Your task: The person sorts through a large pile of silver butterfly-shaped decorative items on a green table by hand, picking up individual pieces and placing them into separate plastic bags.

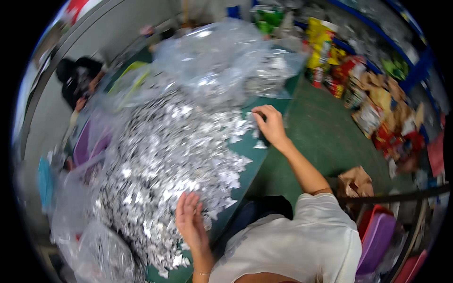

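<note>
A big heap of small shiny silver pieces (160,155) covers a green table (247,151). My left hand (190,221) lies flat at the near edge of the heap, fingers apart and holding nothing. My right hand (268,123) reaches to the far right edge of the heap, its fingers curled and pinching at a few silver pieces there; what exactly it grips is blurred. Clear plastic bags (222,56) with more silver pieces lie at the far end of the table.
Another person in dark clothes (78,82) works at the far left. Purple trays (89,144) sit left of the heap. Right of the table, colourful packages and cardboard (373,99) are piled on the green floor (325,137), near a crumpled brown bag (356,181) and red and purple bins (377,236).
</note>
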Action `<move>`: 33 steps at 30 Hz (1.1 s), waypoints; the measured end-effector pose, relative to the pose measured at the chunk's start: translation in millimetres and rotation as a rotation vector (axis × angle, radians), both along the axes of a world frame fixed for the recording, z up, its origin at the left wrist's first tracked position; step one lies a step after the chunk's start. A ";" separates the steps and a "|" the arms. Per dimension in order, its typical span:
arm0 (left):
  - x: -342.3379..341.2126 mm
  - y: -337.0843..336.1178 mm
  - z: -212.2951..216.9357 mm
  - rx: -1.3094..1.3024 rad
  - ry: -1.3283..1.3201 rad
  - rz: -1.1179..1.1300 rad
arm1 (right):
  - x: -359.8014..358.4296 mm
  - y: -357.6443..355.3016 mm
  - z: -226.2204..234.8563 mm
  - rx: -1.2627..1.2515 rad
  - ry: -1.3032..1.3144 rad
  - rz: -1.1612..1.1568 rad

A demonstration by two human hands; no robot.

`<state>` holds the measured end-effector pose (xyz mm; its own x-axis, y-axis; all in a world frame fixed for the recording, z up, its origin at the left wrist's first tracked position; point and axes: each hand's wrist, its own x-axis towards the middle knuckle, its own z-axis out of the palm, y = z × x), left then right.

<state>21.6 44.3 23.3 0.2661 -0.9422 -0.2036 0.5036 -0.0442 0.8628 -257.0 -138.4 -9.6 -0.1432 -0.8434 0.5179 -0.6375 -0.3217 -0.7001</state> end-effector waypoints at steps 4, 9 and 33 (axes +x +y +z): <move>-9.6 -2.3 -4.9 0.004 -0.108 0.032 | -18.8 -3.1 -23.6 -0.129 0.277 -0.108; -4.1 -17.5 -17.0 0.009 -0.535 -0.124 | -25.4 -10.2 -32.2 -0.160 0.223 -0.173; 46.6 -68.5 -27.2 -0.231 -1.638 -0.341 | 159.0 51.6 -40.2 -0.340 0.247 0.809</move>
